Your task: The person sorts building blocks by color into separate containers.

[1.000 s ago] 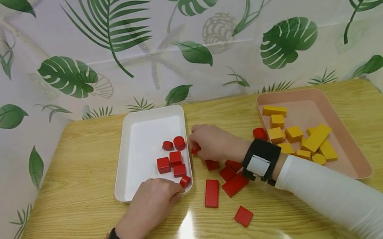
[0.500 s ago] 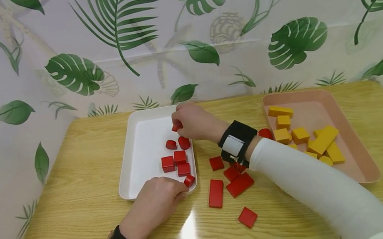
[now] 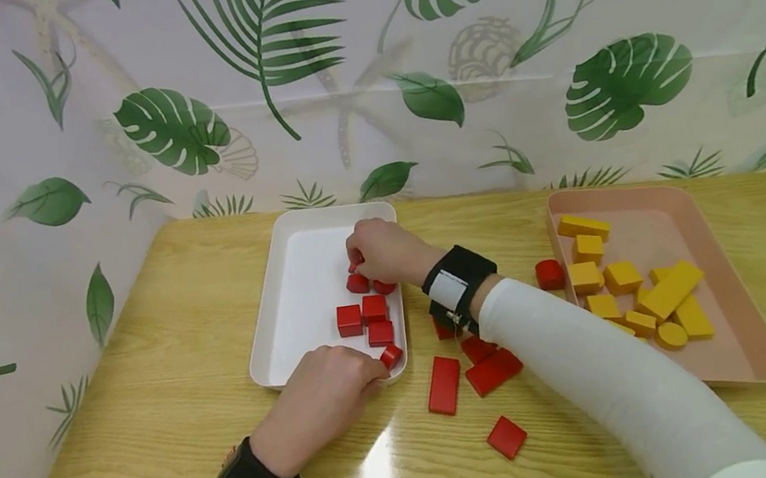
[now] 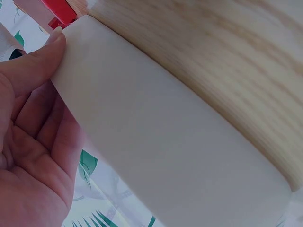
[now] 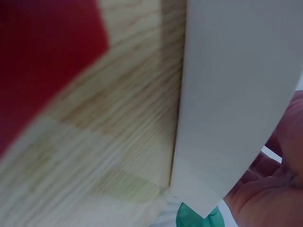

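Note:
My left hand (image 3: 328, 388) grips the near rim of a white tray (image 3: 305, 273). In the left wrist view, the thumb of this hand (image 4: 35, 123) lies by the tray's outer wall (image 4: 161, 123), its fingers behind. Over the tray's right side, my right hand (image 3: 386, 248) pinches a small red block (image 3: 355, 261), mostly hidden by the fingers. Just below it lies a red block with rounded sides (image 3: 357, 283). Several red cubes (image 3: 349, 321) sit nearer me in the tray, and a red piece (image 3: 391, 356) lies by my left fingertips.
Loose red blocks (image 3: 444, 385) lie on the wooden table (image 3: 170, 376) right of the tray, some under my right forearm. A pink tray (image 3: 755, 329) of yellow blocks stands at the right, with a red cylinder (image 3: 550, 275) against its left side. A leaf-print cloth (image 3: 346, 110) hangs behind.
My right hand has picked up a red block from the table beside the white tray and carried it left over the tray's rim. The left hand keeps its hold on the rim.

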`<state>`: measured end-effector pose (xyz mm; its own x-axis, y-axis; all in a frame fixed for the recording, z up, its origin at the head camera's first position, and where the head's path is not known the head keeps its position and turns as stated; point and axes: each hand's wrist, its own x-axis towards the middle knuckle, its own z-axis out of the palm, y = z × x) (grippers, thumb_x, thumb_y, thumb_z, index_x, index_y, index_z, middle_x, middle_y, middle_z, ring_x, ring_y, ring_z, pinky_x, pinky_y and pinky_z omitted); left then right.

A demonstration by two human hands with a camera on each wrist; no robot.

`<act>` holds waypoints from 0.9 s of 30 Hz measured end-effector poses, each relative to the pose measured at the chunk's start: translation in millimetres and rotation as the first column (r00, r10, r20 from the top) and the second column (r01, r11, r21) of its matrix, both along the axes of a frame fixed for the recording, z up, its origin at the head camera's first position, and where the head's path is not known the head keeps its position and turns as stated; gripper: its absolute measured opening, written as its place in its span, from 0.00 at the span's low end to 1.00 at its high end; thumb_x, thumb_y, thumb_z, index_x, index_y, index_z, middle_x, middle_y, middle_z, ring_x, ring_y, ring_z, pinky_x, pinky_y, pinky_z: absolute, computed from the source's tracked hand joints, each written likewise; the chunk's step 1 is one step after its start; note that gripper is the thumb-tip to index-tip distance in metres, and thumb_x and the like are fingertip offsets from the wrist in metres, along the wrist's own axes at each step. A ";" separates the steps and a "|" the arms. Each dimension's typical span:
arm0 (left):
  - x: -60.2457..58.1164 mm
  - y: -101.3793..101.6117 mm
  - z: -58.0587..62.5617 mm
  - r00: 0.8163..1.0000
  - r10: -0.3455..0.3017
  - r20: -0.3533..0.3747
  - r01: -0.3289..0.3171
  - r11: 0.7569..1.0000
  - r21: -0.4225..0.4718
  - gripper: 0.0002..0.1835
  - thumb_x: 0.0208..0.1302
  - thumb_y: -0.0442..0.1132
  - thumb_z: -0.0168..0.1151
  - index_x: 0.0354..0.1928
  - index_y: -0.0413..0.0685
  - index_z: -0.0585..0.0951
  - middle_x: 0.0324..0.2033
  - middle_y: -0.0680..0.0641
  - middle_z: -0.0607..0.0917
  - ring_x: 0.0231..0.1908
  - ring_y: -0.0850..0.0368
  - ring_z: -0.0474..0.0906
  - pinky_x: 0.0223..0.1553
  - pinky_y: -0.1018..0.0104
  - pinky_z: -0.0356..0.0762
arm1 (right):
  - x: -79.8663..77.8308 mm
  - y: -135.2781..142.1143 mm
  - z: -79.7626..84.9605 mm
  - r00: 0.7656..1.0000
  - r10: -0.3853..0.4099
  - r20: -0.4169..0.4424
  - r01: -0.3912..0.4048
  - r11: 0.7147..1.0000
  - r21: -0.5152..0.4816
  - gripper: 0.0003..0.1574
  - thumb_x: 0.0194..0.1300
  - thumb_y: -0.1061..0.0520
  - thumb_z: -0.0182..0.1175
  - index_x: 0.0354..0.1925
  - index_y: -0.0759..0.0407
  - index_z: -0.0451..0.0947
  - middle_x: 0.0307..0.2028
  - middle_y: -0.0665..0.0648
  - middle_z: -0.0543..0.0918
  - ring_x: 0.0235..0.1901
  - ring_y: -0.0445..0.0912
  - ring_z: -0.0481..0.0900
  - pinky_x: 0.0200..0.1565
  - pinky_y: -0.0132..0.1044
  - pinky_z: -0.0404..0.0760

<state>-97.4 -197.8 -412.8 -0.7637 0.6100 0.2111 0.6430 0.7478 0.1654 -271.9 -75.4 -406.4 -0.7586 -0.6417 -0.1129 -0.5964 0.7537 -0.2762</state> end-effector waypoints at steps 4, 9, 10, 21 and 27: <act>-0.9 3.3 -1.2 1.000 -0.005 -0.005 0.005 1.000 -0.003 0.03 0.52 0.39 0.65 0.26 0.59 0.82 0.17 0.64 0.72 0.20 0.68 0.67 0.25 0.70 0.68 | 2.8 7.9 8.6 1.000 0.018 -0.025 -0.018 1.000 0.001 0.06 0.59 0.53 0.59 0.37 0.52 0.77 0.36 0.51 0.72 0.36 0.44 0.69 0.32 0.26 0.72; -0.2 4.6 -3.3 1.000 0.009 -0.007 -0.009 1.000 -0.002 0.05 0.52 0.38 0.65 0.27 0.60 0.83 0.19 0.64 0.75 0.21 0.68 0.68 0.25 0.71 0.69 | 13.1 23.7 30.7 0.994 0.065 -0.091 -0.064 0.998 0.017 0.09 0.59 0.52 0.58 0.39 0.52 0.77 0.37 0.53 0.74 0.35 0.44 0.69 0.33 0.29 0.71; 0.2 4.2 -3.4 1.000 0.014 -0.005 -0.014 1.000 0.000 0.05 0.52 0.38 0.65 0.28 0.60 0.83 0.19 0.64 0.76 0.21 0.68 0.68 0.26 0.71 0.69 | 16.0 27.8 34.9 0.992 0.073 -0.102 -0.071 0.997 0.026 0.09 0.59 0.52 0.58 0.39 0.52 0.77 0.37 0.53 0.74 0.35 0.44 0.69 0.33 0.29 0.71; 2.9 1.6 -5.9 1.000 0.009 0.000 -0.009 1.000 0.018 0.04 0.51 0.39 0.66 0.27 0.60 0.83 0.21 0.65 0.77 0.22 0.69 0.69 0.27 0.71 0.70 | 53.9 74.9 43.9 0.994 0.091 -0.053 -0.087 0.994 0.062 0.12 0.53 0.53 0.63 0.38 0.51 0.77 0.41 0.53 0.76 0.35 0.44 0.70 0.37 0.32 0.71; 1.6 4.4 -3.1 1.000 0.007 -0.004 -0.007 1.000 0.011 0.05 0.50 0.38 0.66 0.28 0.60 0.83 0.21 0.64 0.78 0.23 0.68 0.70 0.28 0.71 0.70 | 73.0 90.1 32.4 0.992 0.120 0.033 -0.124 0.984 0.130 0.15 0.52 0.54 0.64 0.40 0.50 0.76 0.44 0.52 0.73 0.38 0.44 0.68 0.36 0.30 0.71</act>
<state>-95.7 -193.4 -416.0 -0.7670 0.6023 0.2212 0.6385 0.7504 0.1709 -198.9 14.7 -374.0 -0.6713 -0.7075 -0.2206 -0.6803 0.7064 -0.1953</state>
